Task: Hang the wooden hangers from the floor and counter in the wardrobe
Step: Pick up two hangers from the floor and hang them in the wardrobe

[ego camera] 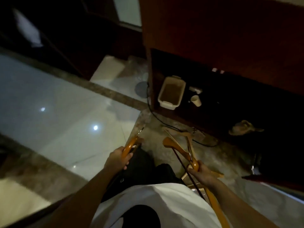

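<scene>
Left hand (117, 159) fingers grip a wooden hanger (131, 145) — right hand (201, 174) fingers grip a second hanger (177, 149). Spare hangers (187, 137) lie just before the dark cabinet (213, 38); open glossy floor (65, 112) stretches left of it.

A cream plastic tub (171, 93) sits at one o'clock, a pale cup (196, 100) tipped over at its three o'clock, a round grey disc (141, 88) at its nine. A black cable (156, 117) trails past the tub's near corner. Glossy tiles (65, 112) at nine o'clock mirror two lights.
</scene>
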The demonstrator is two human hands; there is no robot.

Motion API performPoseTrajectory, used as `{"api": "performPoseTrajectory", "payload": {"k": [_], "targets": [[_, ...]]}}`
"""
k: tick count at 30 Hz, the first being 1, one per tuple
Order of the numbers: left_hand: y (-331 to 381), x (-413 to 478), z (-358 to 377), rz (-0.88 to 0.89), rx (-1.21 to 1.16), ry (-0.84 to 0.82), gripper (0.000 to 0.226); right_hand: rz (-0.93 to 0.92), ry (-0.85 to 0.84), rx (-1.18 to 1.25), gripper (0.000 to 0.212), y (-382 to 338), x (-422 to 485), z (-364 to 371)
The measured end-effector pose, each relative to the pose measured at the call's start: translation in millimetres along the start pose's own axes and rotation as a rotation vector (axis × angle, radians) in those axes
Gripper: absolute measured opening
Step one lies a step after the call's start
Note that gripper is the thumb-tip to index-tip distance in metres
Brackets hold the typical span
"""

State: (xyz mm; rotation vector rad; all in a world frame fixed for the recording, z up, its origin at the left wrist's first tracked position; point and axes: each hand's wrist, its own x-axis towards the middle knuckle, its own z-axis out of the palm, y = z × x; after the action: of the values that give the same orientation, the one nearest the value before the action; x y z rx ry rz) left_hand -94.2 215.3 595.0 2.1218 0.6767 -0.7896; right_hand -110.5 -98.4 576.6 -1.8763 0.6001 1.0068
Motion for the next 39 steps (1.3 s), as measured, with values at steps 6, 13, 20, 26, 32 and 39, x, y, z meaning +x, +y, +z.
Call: {"api": "performPoseTrajectory", "payload": {"k": [6, 13, 20, 26, 32, 39], "targets": [[-70, -42, -12, -0.176, -0.082, 0.136, 0.012, -0.016, -0.06, -0.208, 0.012, -15, 11, 9], [-159, -90, -25, -0.416, -0.456, 0.209, 0.018, 0.007, -0.166, -0.586, 0.037, -59, 48, 48], [-228, -103, -48, -0.552, -0.727, 0.26, 0.01, -0.049, -0.188, -0.765, 0.053, -156, 51, 146], [-268, -100, -89, -0.539, -0.796, 0.26, 0.012, -0.216, -0.359, -0.808, 0.033, -254, 31, 255], [-285, -92, -126, -0.583, -0.9, 0.305, 0.004, -0.375, -0.376, -0.918, 0.028, -329, 38, 332], [-297, -49, -179, -0.681, -0.946, 0.342, 0.007, -0.414, -0.409, -0.994, 0.041, -405, 84, 395]]}}
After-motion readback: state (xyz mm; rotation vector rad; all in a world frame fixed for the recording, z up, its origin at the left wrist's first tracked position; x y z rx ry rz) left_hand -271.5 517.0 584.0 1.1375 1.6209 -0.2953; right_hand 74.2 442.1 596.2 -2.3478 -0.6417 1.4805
